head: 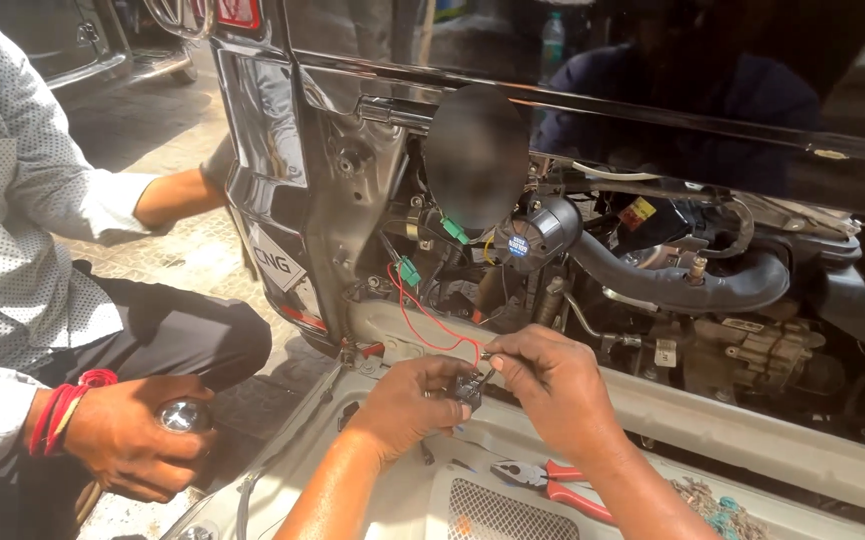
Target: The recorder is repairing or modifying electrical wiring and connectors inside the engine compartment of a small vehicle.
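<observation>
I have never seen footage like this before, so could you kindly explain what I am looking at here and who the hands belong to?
This is one view from a camera worn on a person's head, looking down. Their left hand and right hand together hold a small black connector joined to a red wire, before a vehicle's open engine bay. Red-handled pliers lie on the pale panel below. At left crouches another person, whose hand grips a shiny metal object.
</observation>
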